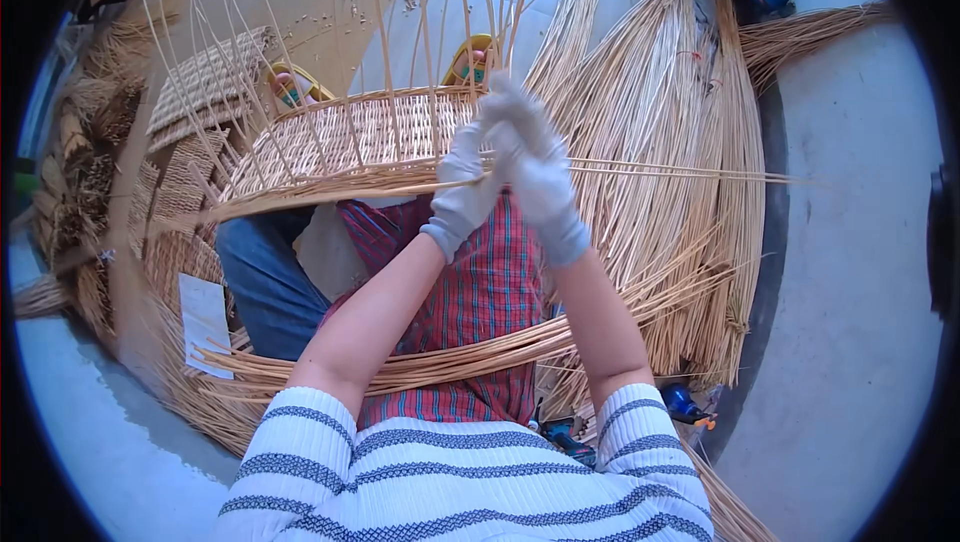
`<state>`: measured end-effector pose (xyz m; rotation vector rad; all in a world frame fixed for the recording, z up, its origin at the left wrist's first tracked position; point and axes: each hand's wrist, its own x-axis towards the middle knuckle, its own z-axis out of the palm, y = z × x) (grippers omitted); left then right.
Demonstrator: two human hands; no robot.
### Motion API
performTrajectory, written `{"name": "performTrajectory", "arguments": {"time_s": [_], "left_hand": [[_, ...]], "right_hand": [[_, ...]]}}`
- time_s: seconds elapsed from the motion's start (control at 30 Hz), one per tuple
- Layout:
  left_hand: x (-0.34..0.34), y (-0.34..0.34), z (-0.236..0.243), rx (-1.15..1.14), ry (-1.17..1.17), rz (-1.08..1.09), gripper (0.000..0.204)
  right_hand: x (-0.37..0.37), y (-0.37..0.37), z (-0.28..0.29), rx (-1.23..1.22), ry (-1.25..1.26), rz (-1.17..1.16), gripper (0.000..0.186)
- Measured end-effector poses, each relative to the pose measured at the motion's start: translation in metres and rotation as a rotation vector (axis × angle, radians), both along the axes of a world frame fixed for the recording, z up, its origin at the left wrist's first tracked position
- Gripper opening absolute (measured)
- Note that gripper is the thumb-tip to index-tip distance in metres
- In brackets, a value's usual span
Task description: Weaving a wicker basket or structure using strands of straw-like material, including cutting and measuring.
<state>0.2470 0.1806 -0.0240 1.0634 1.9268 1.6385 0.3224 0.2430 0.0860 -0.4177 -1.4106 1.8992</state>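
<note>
Handling the long, thin, pale-tan wicker strands (690, 173) should call for little force: they look light, springy along their length and smooth enough to slip through knit fabric. They pass sideways through the hands, in front of the body, beside the near edge of the pale, curved, close-woven wicker panel (350, 132).

Hand state: the left hand (465, 182), in a whitish knit glove, is closed around the strands, thumb side uppermost. The right hand (532, 167), gloved alike, presses against it with fingers extended and overlapping; motion blur hides the fingertips, so whether it also grips a strand cannot be told.

Hold points: grip the strands close to the panel, where a short free length should bend under control. Avoid sharp kinks; thin dry stems would probably split. Support the panel by its woven body, which appears stiff yet light. Do not lift by the slender, tan upright stakes (385, 52) rising from it, as they seem flexible and easily bent. Allow for long free ends, which may whip or snag among the stakes.
</note>
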Motion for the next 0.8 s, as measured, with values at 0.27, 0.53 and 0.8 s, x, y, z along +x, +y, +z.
{"name": "performTrajectory", "arguments": {"time_s": [0.27, 0.53, 0.8], "left_hand": [[-0.049, -0.052, 0.012, 0.111, -0.792, 0.110, 0.055], [-0.063, 0.071, 0.098, -0.194, 0.093, -0.108, 0.063], [-0.073, 0.000, 0.114, 0.248, 0.495, -0.042, 0.063]], "right_hand": [[0.019, 0.089, -0.061, 0.385, -1.036, 0.228, 0.061], [-0.006, 0.040, -0.084, 0.819, -1.076, -0.465, 0.026], [-0.009, 0.058, -0.098, 0.613, -1.180, -0.350, 0.023]]}}
